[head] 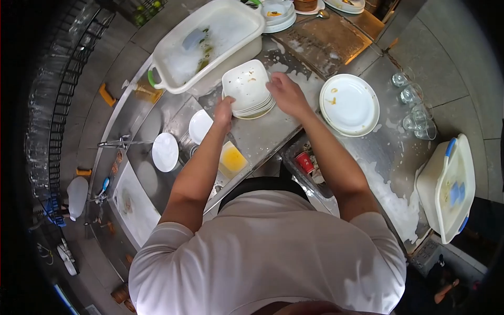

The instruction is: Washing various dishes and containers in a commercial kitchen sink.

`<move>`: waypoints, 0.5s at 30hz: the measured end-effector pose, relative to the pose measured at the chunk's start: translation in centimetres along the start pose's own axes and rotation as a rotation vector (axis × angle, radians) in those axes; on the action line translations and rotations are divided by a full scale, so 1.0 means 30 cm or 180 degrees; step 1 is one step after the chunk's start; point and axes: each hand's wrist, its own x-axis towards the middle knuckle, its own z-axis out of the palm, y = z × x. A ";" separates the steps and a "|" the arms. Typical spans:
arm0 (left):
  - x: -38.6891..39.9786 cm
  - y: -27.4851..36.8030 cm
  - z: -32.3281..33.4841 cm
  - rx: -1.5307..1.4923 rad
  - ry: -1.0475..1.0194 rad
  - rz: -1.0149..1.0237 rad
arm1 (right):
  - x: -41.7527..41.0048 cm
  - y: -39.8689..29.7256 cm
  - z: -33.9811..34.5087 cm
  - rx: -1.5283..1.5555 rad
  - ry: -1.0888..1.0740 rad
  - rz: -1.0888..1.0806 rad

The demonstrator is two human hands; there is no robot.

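Observation:
A stack of square white bowls [246,84] stands on the steel counter before me, with brown food bits in the top one. My left hand [224,112] grips the near left rim of the stack. At its right side is my right hand [286,91], fingers curled against or very near the rims; whether they touch is unclear. Just behind the stack sits a white tub [220,65] of suds with a sponge [193,39] in the water. Right of my right hand lies a pile of round white plates [349,104] with food scraps on top.
Several glasses [419,122] line the counter's right side, beyond which stands a tub with blue handles [429,197]. A waste bin holding a red paper cup [304,162] is below the counter edge. At left are a sink faucet [118,143] and white dishes [165,152].

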 end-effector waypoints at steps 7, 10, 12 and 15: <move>-0.075 0.075 0.009 0.1707 0.1394 0.2126 | 0.091 0.051 0.098 -0.0355 0.0130 0.0188; -0.123 0.139 0.046 0.1578 0.0910 0.1637 | 0.090 0.077 0.098 -0.0139 0.0292 0.0187; -0.145 0.182 0.072 0.1692 0.0959 0.1413 | 0.092 0.091 0.097 -0.0611 0.0684 -0.0045; -0.160 0.230 0.102 0.1915 0.1090 0.1385 | 0.090 0.117 0.090 0.0232 0.0668 0.0320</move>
